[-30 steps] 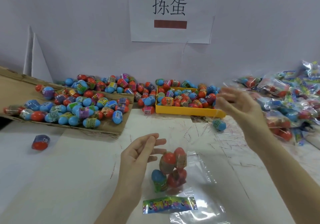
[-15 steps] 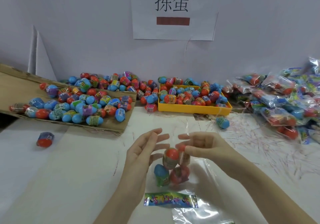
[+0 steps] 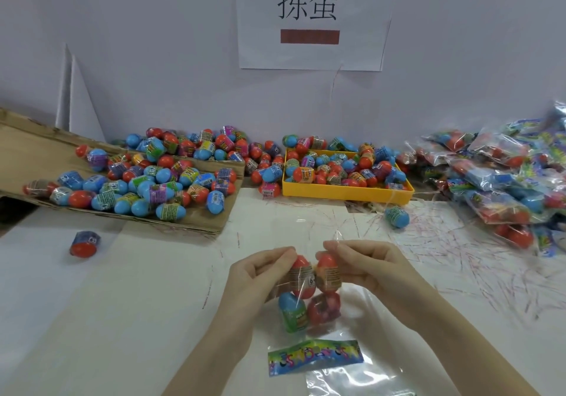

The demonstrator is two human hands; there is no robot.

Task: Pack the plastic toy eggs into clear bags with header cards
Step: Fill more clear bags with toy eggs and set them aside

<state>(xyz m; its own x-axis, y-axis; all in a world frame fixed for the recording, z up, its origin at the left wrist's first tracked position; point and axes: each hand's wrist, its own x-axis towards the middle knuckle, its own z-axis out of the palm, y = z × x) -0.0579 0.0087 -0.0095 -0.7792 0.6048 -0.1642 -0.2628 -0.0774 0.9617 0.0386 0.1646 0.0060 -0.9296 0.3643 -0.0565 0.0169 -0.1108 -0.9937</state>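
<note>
A clear bag (image 3: 309,296) with several red and blue toy eggs inside lies on the white table in front of me. Its colourful header card (image 3: 315,356) points toward me. My left hand (image 3: 260,276) pinches the bag's far end on the left side. My right hand (image 3: 364,267) pinches it on the right, over a red egg. Both thumbs and fingertips are curled onto the plastic. Loose eggs fill a cardboard flap (image 3: 128,187) at left and a yellow tray (image 3: 346,192) behind.
Filled bags (image 3: 502,181) are heaped at the right. One blue egg (image 3: 397,217) lies near the tray, one red-blue egg (image 3: 85,244) at far left. Thin red-white plastic strips (image 3: 444,258) litter the table right of my hands. An empty clear bag (image 3: 352,380) lies near me.
My right hand came back from the pile at right to the bag's end. My left hand's fingers closed onto the bag beside it.
</note>
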